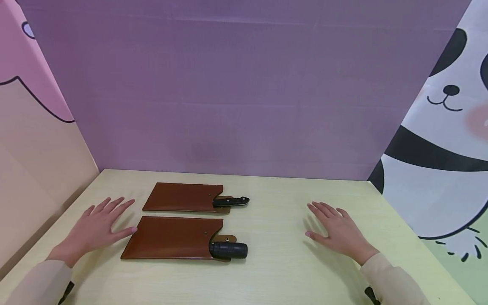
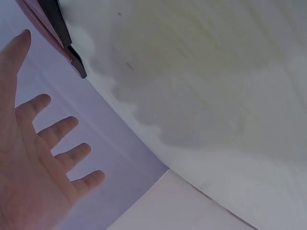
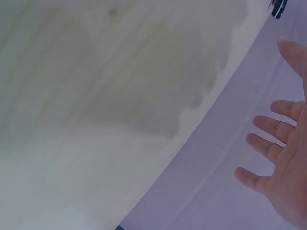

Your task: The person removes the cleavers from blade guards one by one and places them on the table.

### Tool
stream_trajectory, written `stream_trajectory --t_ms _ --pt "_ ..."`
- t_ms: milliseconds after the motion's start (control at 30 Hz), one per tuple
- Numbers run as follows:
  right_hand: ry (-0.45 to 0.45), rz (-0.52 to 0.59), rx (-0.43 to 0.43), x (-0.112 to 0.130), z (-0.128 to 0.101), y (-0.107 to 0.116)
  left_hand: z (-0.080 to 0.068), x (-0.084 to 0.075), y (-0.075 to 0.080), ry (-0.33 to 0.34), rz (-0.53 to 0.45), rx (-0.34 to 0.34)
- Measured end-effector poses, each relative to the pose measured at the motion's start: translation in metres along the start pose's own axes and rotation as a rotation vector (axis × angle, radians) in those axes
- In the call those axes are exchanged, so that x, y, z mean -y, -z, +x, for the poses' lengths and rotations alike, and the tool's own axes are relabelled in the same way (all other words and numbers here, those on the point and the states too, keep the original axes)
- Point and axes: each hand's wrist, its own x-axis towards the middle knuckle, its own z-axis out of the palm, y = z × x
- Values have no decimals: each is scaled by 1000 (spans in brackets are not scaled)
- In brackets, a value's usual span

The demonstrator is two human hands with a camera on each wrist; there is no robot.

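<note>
Sheathed cleavers: the near one point(image 1: 179, 239) lies just right of the flat, spread left hand point(image 1: 97, 228); the right hand point(image 1: 337, 231), equally spread and empty, rests well right of it on the worktop point(image 1: 274, 271).

Pale yellow-green wooden surface point(image 1: 282, 271) under soft, even light; plain purple backdrop point(image 1: 236, 84) far; pink-and-tan cartoon panel point(image 1: 30, 127) left; panda-print panel point(image 1: 438, 140) right.

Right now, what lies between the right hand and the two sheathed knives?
Only bare table: in the head view nothing lies between the right hand and the near sheath or far sheath.
</note>
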Motion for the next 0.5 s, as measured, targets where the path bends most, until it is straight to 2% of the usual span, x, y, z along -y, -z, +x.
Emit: stream_trajectory --t_ms 500 --pt "107 16 -30 24 9 -2 6 -19 -3 -68 3 5"
